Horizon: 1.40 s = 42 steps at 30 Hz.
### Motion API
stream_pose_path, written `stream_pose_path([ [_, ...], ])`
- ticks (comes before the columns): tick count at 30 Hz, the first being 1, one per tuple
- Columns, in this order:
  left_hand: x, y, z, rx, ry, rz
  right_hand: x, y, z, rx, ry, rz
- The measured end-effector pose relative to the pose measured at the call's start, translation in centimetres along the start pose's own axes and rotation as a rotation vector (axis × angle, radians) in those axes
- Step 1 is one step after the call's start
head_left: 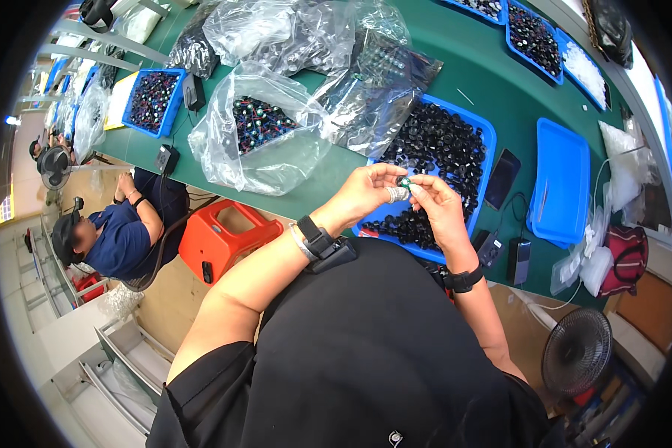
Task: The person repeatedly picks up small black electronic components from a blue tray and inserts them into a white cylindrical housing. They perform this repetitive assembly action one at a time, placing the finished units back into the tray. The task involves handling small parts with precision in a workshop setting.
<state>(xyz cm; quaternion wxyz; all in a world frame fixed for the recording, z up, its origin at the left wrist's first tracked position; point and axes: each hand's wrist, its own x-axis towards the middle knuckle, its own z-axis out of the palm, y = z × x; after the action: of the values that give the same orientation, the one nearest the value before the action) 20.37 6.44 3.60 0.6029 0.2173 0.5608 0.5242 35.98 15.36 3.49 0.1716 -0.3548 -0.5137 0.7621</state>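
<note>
Over a blue tray (487,149) heaped with small black caps (437,142), my two hands meet. My left hand (362,196) pinches a small dark-and-green part (404,181) between thumb and fingertips; pale wrapping covers some of its fingers. Closed on the same part from the other side is my right hand (437,205), thumb and index finger together. The part's finer details are too small to make out. Left of the tray, an open clear plastic bag (209,153) holds many small green parts with red and dark wires (260,123).
A blue tray (556,179) lies at the right, beside a black phone (502,179). More filled trays stand far right, including one of black parts (534,41). Plastic bags (276,30) crowd the back. A red stool (228,239) and a seated person (131,224) are at left.
</note>
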Motion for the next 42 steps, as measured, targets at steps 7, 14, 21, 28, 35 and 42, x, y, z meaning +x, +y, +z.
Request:
stream_pose_path([
  [7, -0.3, 0.6, 0.7, 0.015, 0.076, -0.002, 0.4, 0.1, 0.6, 0.001, 0.058, 0.007],
  [14, 0.2, -0.7, 0.3, -0.066, 0.145, -0.033, 0.8, 1.3, 0.5, -0.119, 0.057, 0.090],
  [21, 0.5, -1.5, 0.2, 0.358, 0.171, 0.065, 0.5, 1.2, 1.2, -0.124, 0.006, 0.189],
  [28, 0.2, -0.7, 1.5, 0.812, 0.278, 0.429, 1.1, 0.9, 1.9, -0.154, 0.086, 0.162],
  [35, 1.2, -1.8, -1.2, 0.054, 0.102, -0.003, 1.0, 1.0, 1.4, 0.112, 0.010, 0.208],
  [42, 0.0, -1.1, 0.3, 0.577, 0.269, 0.240, 1.7, 1.9, 2.3, 0.109, 0.076, 0.246],
])
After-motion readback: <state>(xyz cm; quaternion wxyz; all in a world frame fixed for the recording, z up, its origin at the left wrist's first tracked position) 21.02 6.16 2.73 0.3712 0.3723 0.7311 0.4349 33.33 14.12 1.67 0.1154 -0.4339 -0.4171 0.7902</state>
